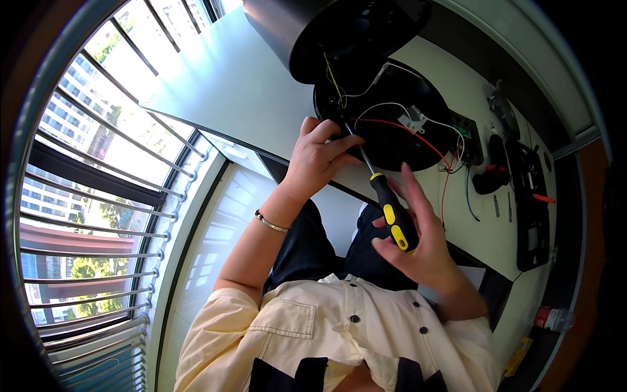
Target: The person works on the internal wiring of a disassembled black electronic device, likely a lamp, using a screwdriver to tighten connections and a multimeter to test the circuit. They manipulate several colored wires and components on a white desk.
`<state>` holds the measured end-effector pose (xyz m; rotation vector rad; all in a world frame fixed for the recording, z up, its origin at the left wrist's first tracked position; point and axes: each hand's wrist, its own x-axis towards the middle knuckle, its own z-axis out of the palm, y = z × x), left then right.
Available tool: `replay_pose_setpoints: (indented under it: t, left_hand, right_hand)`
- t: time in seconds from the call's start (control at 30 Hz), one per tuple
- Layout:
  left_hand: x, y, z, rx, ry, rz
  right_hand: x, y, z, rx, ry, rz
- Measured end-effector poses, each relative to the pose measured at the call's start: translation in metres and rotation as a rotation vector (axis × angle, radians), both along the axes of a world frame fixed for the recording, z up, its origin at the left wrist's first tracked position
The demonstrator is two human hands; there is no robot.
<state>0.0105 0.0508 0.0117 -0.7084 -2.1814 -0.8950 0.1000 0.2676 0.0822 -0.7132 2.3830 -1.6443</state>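
Observation:
A screwdriver (pixel 395 217) with a black and yellow handle and a metal shaft slants up to the rim of an open round black base (pixel 392 153). My right hand (pixel 428 238) is curled loosely around its handle, some fingers partly lifted. Bent fingers of my left hand (pixel 320 157) are at the shaft close to its tip, by the base's near left edge. Whatever the tip meets is hidden. A black cylindrical housing (pixel 274 29) lies tipped over behind the base, joined to it by a yellow wire (pixel 334 75). White and red wires run from a small metal part (pixel 412 120) inside the base.
A green circuit board (pixel 465 140) sits right of the base with wires attached. Farther right are a black tool case (pixel 530 202), a black and red tool (pixel 491 178) and small bits (pixel 496 206). A bottle (pixel 554 319) lies at lower right. Barred windows (pixel 98 170) line the left.

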Motion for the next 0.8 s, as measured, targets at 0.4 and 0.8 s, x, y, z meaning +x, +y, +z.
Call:
replay_pose_setpoints:
  t: [0.4,0.8]
  left_hand:
    - [-0.002,0.001,-0.001,0.017,0.014,0.003]
    - [-0.001,0.0,-0.002,0.044,0.0,-0.033]
  right_hand:
    - [0.007,-0.002,-0.016,-0.311,-0.041,-0.035]
    - [-0.003,-0.005,0.022,0.76,0.891,0.191]
